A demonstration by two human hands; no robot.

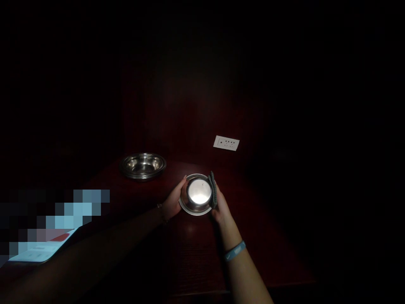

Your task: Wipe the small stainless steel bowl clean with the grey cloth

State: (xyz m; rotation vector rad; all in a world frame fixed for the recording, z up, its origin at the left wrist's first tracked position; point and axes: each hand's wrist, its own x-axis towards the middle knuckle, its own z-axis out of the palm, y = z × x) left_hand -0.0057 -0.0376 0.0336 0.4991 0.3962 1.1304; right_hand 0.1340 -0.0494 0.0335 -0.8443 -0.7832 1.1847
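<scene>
Between my two hands is a shiny metal bowl [200,192], its flat underside showing toward me. My left hand [173,202] grips the bowl's rim on the left side. On the right side, my right hand [220,204] presses a folded dark grey-green cloth [213,191] against the rim. Both hands are closed on what they hold. Farther back to the left, a stack of metal bowls [143,166] rests on the dark red table [196,253], open side up.
A white wall socket [226,143] is set in the dark red panel behind the table. A lit screen [41,249], partly pixelated, lies at the lower left. The surroundings are very dark, and the table's front edge [284,284] shows faintly.
</scene>
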